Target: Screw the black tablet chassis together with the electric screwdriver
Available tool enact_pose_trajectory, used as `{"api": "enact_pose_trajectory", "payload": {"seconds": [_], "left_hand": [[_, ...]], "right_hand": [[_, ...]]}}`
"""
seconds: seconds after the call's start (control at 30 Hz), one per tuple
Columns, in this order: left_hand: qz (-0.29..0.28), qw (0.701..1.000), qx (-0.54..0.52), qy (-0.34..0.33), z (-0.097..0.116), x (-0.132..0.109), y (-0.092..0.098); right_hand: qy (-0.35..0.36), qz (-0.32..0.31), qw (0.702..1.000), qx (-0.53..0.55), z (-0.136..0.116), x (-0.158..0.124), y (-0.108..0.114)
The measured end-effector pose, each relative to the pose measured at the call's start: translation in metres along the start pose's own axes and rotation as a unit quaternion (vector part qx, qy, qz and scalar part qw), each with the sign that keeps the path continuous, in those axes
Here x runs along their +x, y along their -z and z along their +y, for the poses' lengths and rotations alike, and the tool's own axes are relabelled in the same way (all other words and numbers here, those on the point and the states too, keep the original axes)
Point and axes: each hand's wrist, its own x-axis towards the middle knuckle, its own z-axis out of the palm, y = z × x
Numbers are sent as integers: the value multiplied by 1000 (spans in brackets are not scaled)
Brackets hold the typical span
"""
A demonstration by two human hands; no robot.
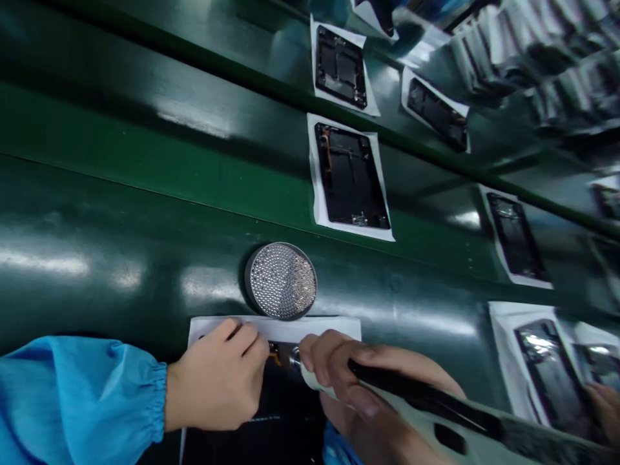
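In front of me a flat black tablet-like device (261, 426) lies on a white sheet (310, 328). My right hand (349, 368) is wrapped round a pale electric screwdriver (416, 413) with a black lever along its side. The screwdriver's metal nose points at the device's upper part, beside a small orange strip. My left hand (223, 378) rests over the device's upper left, its fingers curled closed; whatever they hold is hidden. Just beyond the sheet stands a round dish (281, 281) with a dimpled floor, tiny screws gathered in its right half.
Farther off, another open black device (351, 177) lies on white paper on the green bench (217, 168). More devices on paper (340, 66) sit behind it and to the right. A blurred row of upright white-wrapped pieces (527, 45) fills the upper right. Another person's hand (603, 410) shows at the right edge.
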Motion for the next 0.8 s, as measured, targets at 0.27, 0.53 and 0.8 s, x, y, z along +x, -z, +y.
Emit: {"api": "enact_pose_trajectory", "payload": {"seconds": [0.27,0.53,0.8], "left_hand": [[8,1000,1,-6,0,-1,0],[13,1000,-13,-3,0,0,-1],[-31,997,23,64,-3,5,15]], "right_hand": [[15,-14,1000,3,10,0,-1],[38,1,999,9,14,-4,-9],[51,66,995,47,6,7,-10]]}}
